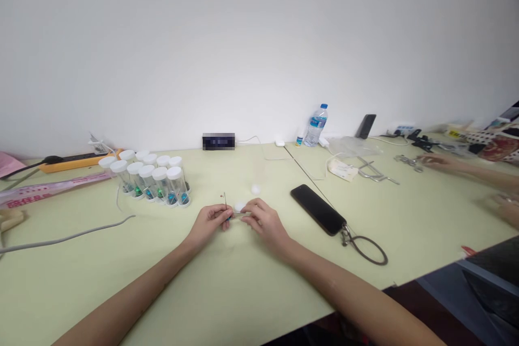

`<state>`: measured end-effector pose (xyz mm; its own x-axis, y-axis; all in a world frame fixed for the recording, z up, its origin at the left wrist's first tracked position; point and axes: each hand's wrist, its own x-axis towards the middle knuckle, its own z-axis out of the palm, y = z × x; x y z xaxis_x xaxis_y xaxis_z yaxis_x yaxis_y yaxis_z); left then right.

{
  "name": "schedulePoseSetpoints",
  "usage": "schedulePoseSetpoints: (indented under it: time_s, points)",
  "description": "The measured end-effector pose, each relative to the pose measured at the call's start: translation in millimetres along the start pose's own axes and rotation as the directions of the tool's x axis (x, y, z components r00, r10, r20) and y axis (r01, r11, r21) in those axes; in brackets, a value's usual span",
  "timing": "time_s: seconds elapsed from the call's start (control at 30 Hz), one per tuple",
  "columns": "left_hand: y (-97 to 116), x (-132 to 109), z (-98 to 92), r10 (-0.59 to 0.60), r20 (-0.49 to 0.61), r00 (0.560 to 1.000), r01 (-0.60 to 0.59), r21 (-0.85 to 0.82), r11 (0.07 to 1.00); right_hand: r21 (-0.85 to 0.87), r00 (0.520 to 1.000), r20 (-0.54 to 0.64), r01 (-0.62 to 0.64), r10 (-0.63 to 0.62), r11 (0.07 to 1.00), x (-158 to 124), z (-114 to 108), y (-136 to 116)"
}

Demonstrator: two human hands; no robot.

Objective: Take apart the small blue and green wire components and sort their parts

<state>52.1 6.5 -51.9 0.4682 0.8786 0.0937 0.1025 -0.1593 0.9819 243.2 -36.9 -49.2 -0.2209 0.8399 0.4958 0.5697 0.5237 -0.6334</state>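
Observation:
My left hand [210, 223] and my right hand [265, 221] meet at the middle of the pale green table [227, 286]. Both are closed in a pinch on a small clear tube [238, 215] lying sideways between them, with something blue at its left end. A thin wire hook [224, 200] sticks up from my left fingers. A white cap [240, 206] lies just behind the hands, and another white cap [255, 189] sits a little farther back.
Several white-capped clear tubes [150, 178] stand in a cluster at the left. A black phone [317, 209] with a lanyard lies to the right. A grey cable [68, 237], a power strip [77, 161] and a water bottle [315, 126] are farther off. Another person's hands [440, 162] work at the far right.

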Motion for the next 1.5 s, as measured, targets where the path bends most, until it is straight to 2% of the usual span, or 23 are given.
schedulePoseSetpoints:
  time_s: [0.1,0.2,0.3,0.4,0.5,0.6,0.7,0.77,0.97,1.13,1.2,1.33,1.5]
  points:
    - [2,1,-0.2,-0.003,0.000,1.000,0.003,-0.004,1.000,-0.189,0.989,-0.045,0.131,-0.142,0.973,1,-3,-1]
    - [3,0,0.3,0.000,0.004,1.000,0.000,-0.007,1.000,-0.137,0.993,-0.019,0.113,-0.117,0.984,2,-5,-1]
    - [3,0,0.4,0.006,0.002,1.000,-0.006,-0.004,1.000,0.123,0.997,0.051,-0.066,0.060,0.990,2,-1,0]
    - [0,-1,-0.4,0.013,-0.005,1.000,-0.013,-0.003,1.000,0.423,0.952,0.163,-0.306,0.260,0.853,3,5,-1]
    - [-4,0,-1.9,0.025,-0.028,0.999,-0.026,-0.021,0.999,0.500,0.929,0.196,-0.371,0.315,0.783,5,9,0]
    - [-8,1,-4.1,0.040,-0.059,0.997,-0.043,-0.053,0.998,0.442,0.956,0.140,-0.294,0.259,0.848,5,11,1]
    - [-9,1,-5.6,0.050,-0.071,0.996,-0.056,-0.076,0.996,0.240,0.993,0.055,-0.110,0.100,0.964,4,10,3]
    - [-8,1,-5.4,0.052,-0.060,0.997,-0.057,-0.080,0.995,0.149,0.997,0.056,-0.052,0.044,0.987,4,9,4]
    - [-6,0,-1.7,0.045,0.004,0.999,-0.044,-0.061,0.997,0.112,0.989,0.108,-0.114,0.102,0.987,2,4,4]
    - [-6,0,-2.4,0.048,0.011,0.999,-0.047,-0.052,0.998,0.089,0.980,0.133,-0.159,0.146,0.983,-1,5,2]
    - [-6,0,-3.1,0.048,0.002,0.999,-0.048,-0.055,0.997,0.042,0.989,0.075,-0.127,0.123,0.991,-2,4,0]
    - [-6,1,-3.2,0.037,0.002,0.999,-0.037,-0.059,0.998,-0.084,0.999,-0.008,0.038,-0.039,0.996,0,1,0]
    - [-6,-1,-2.6,0.027,0.010,1.000,-0.027,-0.042,0.999,0.002,1.000,-0.005,0.031,-0.031,1.000,1,1,3]
